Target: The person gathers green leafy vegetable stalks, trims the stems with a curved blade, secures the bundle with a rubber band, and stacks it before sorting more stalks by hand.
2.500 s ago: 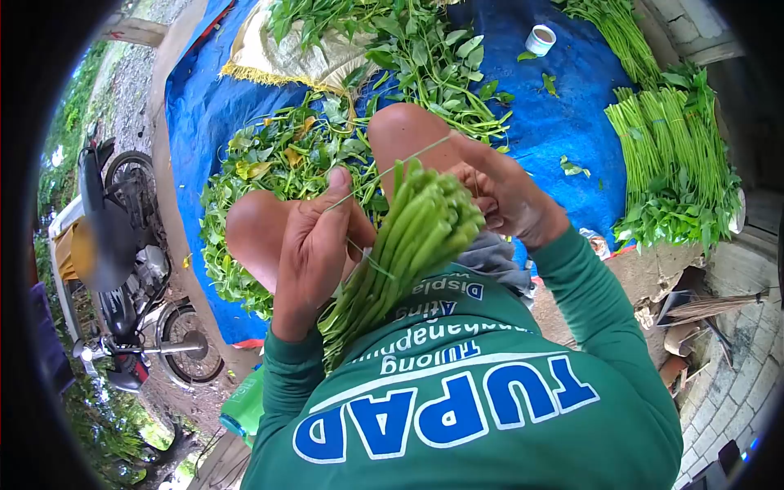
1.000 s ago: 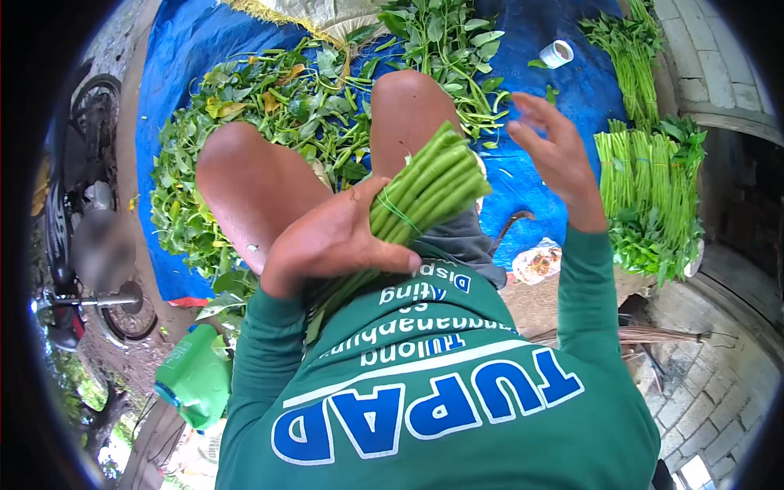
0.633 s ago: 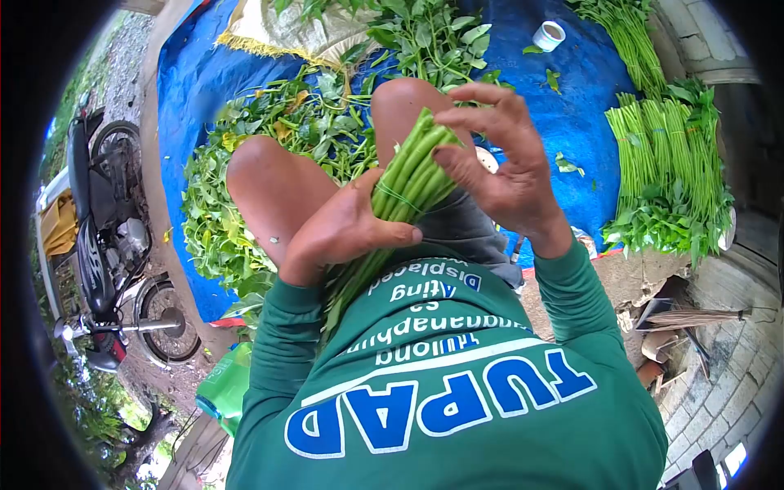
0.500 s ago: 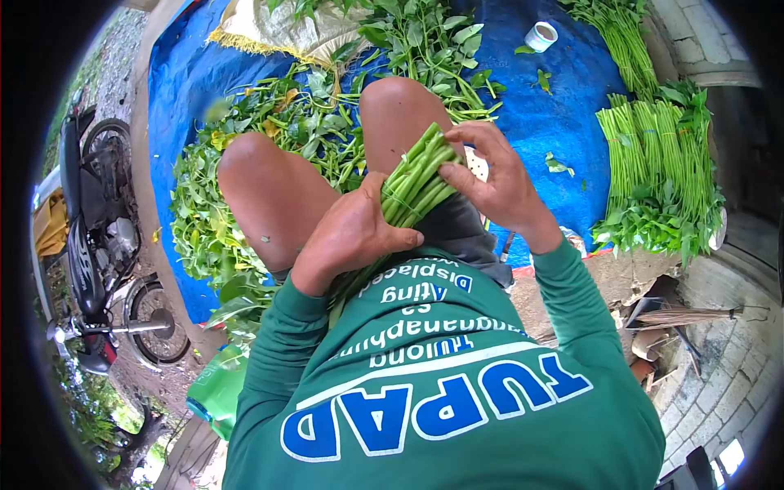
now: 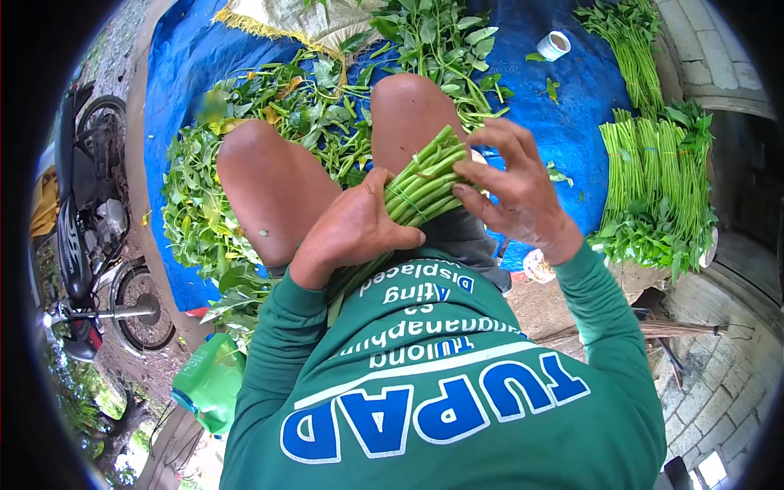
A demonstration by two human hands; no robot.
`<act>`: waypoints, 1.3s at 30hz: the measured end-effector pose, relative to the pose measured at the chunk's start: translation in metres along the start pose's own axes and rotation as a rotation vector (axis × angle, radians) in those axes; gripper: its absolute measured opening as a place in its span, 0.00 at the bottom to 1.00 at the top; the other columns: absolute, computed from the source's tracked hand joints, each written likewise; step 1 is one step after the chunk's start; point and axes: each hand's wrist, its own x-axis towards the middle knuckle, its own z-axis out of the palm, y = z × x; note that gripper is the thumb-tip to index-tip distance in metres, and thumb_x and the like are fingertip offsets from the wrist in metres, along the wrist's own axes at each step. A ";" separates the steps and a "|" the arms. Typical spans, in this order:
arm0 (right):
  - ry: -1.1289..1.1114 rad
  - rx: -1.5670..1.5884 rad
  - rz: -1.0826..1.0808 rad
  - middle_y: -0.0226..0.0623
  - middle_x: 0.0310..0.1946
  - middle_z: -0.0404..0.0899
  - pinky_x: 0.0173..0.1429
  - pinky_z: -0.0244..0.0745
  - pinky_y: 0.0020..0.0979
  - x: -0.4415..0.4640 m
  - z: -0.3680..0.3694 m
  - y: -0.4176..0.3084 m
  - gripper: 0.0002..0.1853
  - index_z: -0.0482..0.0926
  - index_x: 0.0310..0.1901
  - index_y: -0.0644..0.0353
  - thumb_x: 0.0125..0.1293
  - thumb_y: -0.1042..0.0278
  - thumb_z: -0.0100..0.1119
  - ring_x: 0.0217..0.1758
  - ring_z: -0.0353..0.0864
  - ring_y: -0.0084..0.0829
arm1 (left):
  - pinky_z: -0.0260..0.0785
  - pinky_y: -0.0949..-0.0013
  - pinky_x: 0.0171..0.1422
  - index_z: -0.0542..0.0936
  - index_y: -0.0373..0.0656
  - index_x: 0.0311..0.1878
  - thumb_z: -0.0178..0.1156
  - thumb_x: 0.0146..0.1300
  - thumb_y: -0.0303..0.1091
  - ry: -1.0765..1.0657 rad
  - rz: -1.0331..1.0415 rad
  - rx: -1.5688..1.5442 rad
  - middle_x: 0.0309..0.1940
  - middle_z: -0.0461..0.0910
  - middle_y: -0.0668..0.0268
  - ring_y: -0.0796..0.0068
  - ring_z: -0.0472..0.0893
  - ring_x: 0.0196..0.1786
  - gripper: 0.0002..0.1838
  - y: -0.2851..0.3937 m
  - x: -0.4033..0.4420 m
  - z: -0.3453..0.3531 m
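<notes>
My left hand (image 5: 355, 224) is wrapped around a bundle of green leafy-vegetable stems (image 5: 429, 175), held at a slant over my lap. A thin green tie circles the bundle just beyond my fingers. Its cut ends point up and away, while the lower part runs under my left hand and forearm, mostly hidden. My right hand (image 5: 523, 192) is at the cut ends, thumb and fingers bent and apart, fingertips at or very near the outer stems. Loose leafy stems (image 5: 318, 114) lie in a heap beyond my knees.
A blue tarp (image 5: 523, 106) covers the ground ahead. Tied stem bundles (image 5: 653, 163) lie along its right side, and a white cup (image 5: 554, 46) lies tipped at the top. A pale sack (image 5: 302, 24) is at the far edge. At left are a green container (image 5: 211, 380) and a motorcycle (image 5: 90, 220).
My right hand has drawn slightly back to the right from the stem ends, its thumb coming off the stems' top. My left hand keeps its hold on the bundle. The view has shifted slightly.
</notes>
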 end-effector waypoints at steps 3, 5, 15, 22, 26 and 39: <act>0.062 0.033 0.110 0.46 0.64 0.78 0.75 0.73 0.49 -0.016 0.025 0.006 0.14 0.89 0.52 0.56 0.66 0.67 0.74 0.71 0.75 0.52 | 0.74 0.59 0.69 0.72 0.32 0.71 0.83 0.50 0.42 -0.051 0.052 0.100 0.57 0.85 0.52 0.58 0.85 0.61 0.48 0.005 0.000 -0.004; 0.183 0.402 0.371 0.44 0.66 0.78 0.74 0.74 0.43 -0.010 0.021 0.003 0.14 0.88 0.56 0.57 0.69 0.68 0.73 0.71 0.75 0.44 | 0.75 0.60 0.68 0.73 0.31 0.71 0.82 0.49 0.39 -0.143 0.140 -0.220 0.58 0.85 0.52 0.60 0.85 0.60 0.47 0.012 0.001 -0.016; 0.208 1.243 0.673 0.32 0.34 0.89 0.38 0.82 0.28 0.062 0.017 -0.048 0.13 0.89 0.50 0.66 0.73 0.64 0.72 0.34 0.87 0.21 | 0.81 0.62 0.47 0.77 0.30 0.63 0.77 0.48 0.40 -0.143 0.236 -0.904 0.39 0.84 0.56 0.62 0.86 0.41 0.39 -0.002 -0.042 -0.086; 0.154 1.022 0.439 0.29 0.29 0.85 0.34 0.75 0.23 0.108 0.035 -0.064 0.09 0.86 0.43 0.64 0.74 0.66 0.71 0.29 0.82 0.17 | 0.81 0.61 0.46 0.78 0.29 0.61 0.73 0.50 0.48 0.041 0.284 -0.840 0.39 0.84 0.53 0.62 0.85 0.39 0.39 -0.011 -0.055 -0.085; 0.420 0.877 0.190 0.29 0.28 0.84 0.33 0.75 0.26 0.106 0.030 -0.096 0.10 0.86 0.42 0.66 0.73 0.66 0.73 0.29 0.81 0.18 | 0.81 0.61 0.46 0.78 0.31 0.61 0.74 0.51 0.45 0.055 0.256 -0.827 0.39 0.84 0.56 0.64 0.85 0.39 0.37 -0.017 -0.061 -0.083; 0.200 1.829 0.190 0.39 0.41 0.90 0.50 0.87 0.29 0.166 0.045 -0.109 0.32 0.72 0.69 0.67 0.66 0.78 0.75 0.43 0.91 0.27 | 0.80 0.58 0.64 0.73 0.31 0.71 0.85 0.45 0.56 -0.232 0.382 -0.726 0.54 0.84 0.53 0.57 0.86 0.55 0.55 -0.022 -0.050 -0.112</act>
